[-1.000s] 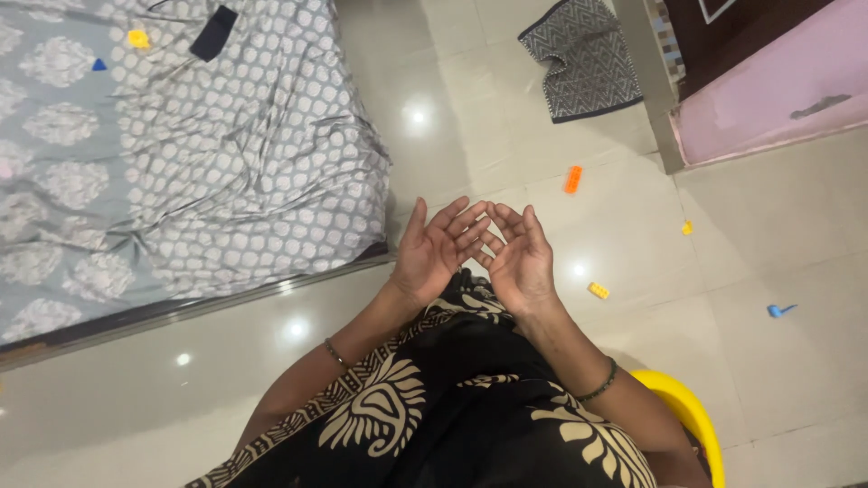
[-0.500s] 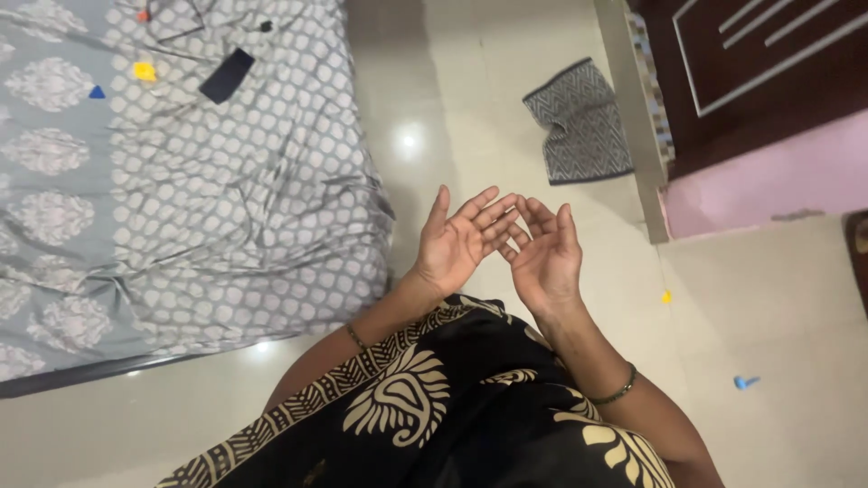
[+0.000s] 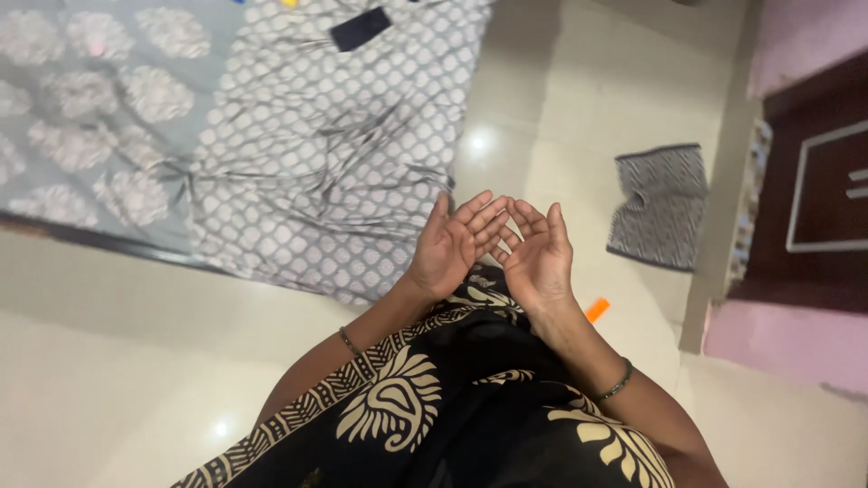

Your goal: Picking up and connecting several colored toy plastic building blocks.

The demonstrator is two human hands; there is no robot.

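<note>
My left hand [image 3: 454, 246] and my right hand [image 3: 539, 258] are raised side by side in front of me, palms up, fingers spread and fingertips touching. Neither holds anything. Both wrists carry thin dark bangles. Below them hangs my black garment with cream leaf patterns [image 3: 434, 407]. An orange toy block [image 3: 597, 310] lies on the tiled floor just right of my right wrist.
A bed with a grey and white patterned sheet [image 3: 298, 163] fills the upper left; a dark flat rectangular object [image 3: 360, 29] lies on it. A grey woven mat [image 3: 658, 206] lies on the floor at right, beside a dark brown door [image 3: 814, 217] and pink wall [image 3: 787, 339].
The view has turned: bed, mat and door shifted right and rotated. My hands keep the same open, palms-up pose. The orange block is in view again.
</note>
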